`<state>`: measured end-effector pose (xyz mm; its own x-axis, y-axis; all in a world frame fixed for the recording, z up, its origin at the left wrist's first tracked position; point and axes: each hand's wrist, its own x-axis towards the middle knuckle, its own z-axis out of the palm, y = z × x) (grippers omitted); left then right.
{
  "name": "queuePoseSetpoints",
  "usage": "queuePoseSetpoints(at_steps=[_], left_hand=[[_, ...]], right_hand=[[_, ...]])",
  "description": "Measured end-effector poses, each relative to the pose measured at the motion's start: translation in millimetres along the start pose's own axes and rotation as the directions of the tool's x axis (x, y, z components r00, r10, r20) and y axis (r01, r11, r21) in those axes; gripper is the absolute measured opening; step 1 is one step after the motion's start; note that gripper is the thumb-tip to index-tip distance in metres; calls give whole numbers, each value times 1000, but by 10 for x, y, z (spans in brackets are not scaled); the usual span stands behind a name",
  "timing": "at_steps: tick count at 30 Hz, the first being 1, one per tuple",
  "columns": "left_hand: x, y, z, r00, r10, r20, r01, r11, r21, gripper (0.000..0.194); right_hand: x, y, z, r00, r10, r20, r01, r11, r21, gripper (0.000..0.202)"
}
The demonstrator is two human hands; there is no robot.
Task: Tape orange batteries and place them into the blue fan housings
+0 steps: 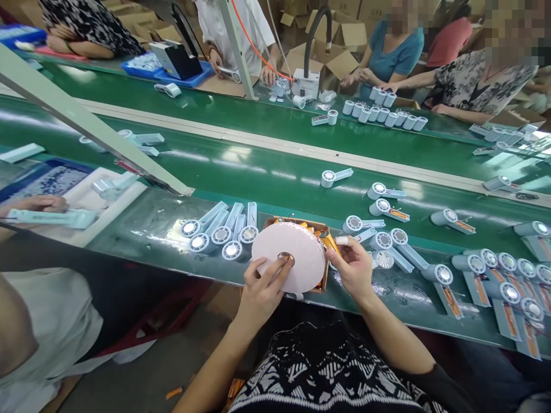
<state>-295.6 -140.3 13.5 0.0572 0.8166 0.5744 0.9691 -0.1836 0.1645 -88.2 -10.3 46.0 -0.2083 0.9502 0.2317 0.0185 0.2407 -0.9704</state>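
A large white roll [275, 252] lies over an open cardboard box [326, 280] at the table's front edge. My left hand [266, 287] is on the roll, its fingers reaching into the centre hole. At the box's right side my right hand [353, 267] pinches an orange battery-like piece [330, 244] between thumb and fingers; a pale wrap covers one fingertip. More orange pieces show behind the roll. Left of the box stands a group of light-blue fan units [221, 234] with round heads and handles. Several similar units [383, 241] lie just beyond my right hand.
A green conveyor [267, 189] runs across behind the table, carrying scattered fan units. More units [508, 275] crowd the right. A slanted metal post [99, 123] stands left, near a co-worker's hand [47, 203]. Several people work across the belt.
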Motion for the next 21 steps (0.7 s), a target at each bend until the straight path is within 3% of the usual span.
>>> queuePoseSetpoints(at_steps=[4,8,14,17,21], left_hand=[[-42,-36,4,1000,10,17,-10,1000,14,68],[-34,-97,-41,999,23,43,-27,996,89,68],[171,-173,-192,988,134,82,-147,974,172,70],[275,-203,-162,986,143,80,-155,975,160,67],[372,-155,-2,996,86,-5,-84,980,179,61]], right_hand=[[38,-88,-100,986,94,138,-81,992,-94,30],[149,-305,-274,897,238,371,-191,968,-159,33],[340,-387,-390,807,358,470,-312,934,-176,37],[418,-241,-348,823,367,432,-394,919,-30,35],[333,-51,-108,918,371,141,-395,819,416,42]])
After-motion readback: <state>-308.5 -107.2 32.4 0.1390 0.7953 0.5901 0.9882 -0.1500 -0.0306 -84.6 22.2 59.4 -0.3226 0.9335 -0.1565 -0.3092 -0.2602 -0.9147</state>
